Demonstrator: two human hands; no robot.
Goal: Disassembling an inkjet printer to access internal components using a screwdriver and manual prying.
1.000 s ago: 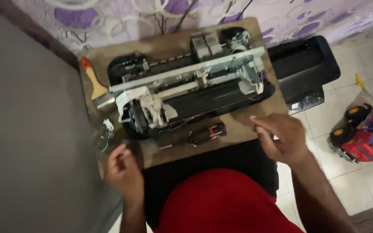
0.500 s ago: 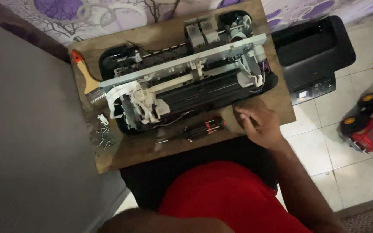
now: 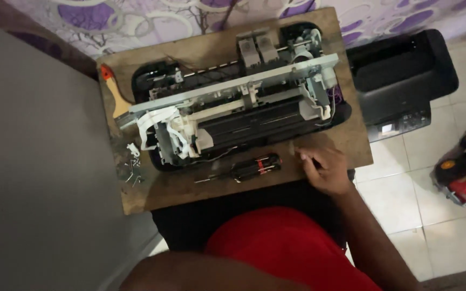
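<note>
Your right hand (image 3: 326, 171) rests on the near edge of the brown wooden surface (image 3: 163, 191), fingers curled, possibly pinching a small dark part, though blur hides it; your left hand is out of view. Just left lies a black-and-red-handled screwdriver (image 3: 254, 167), and beyond it the opened black-and-grey printer chassis (image 3: 238, 108).

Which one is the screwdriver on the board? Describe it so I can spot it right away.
Find the wooden board carrying the opened printer. On the bare strip in front of the printer lies the screwdriver, just left of the right hand. It is the only tool there with a thick black handle marked red and a thin metal shaft.
</note>
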